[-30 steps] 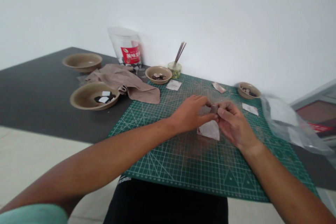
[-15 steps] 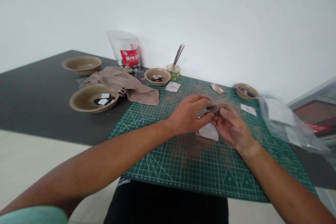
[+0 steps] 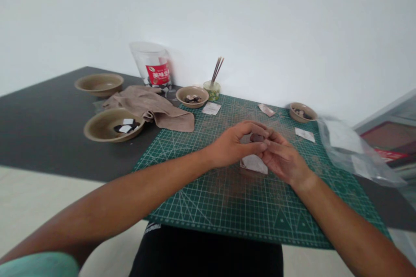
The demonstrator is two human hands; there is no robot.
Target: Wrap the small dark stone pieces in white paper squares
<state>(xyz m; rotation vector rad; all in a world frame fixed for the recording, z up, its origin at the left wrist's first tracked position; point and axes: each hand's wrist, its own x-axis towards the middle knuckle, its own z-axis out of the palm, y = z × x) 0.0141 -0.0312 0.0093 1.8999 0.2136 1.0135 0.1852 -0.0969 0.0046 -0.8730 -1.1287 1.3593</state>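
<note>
Above the middle of the green cutting mat (image 3: 208, 199), my left hand (image 3: 238, 140) and my right hand (image 3: 282, 158) meet at the fingertips. Between them is a small flat dark greyish-brown piece (image 3: 258, 138), pinched by the fingers of both hands and partly covered by them. Its exact kind cannot be made out. A whitish paper-like square (image 3: 255, 164) with a brown edge lies on the mat just beneath, its far side hidden by my fingers.
Left of the mat are a bowl with black and white pieces (image 3: 94, 132), another bowl (image 3: 97, 91), a brown cloth (image 3: 172, 117) and a clear tub (image 3: 152, 62). Behind stand two small bowls (image 3: 191, 104) (image 3: 302, 117) and a stick holder (image 3: 212, 91). A plastic bag (image 3: 354, 160) lies right.
The dark piece has turned between my fingers, and less of it shows now. My fingertips have drawn closer together. The whole view has shifted slightly.
</note>
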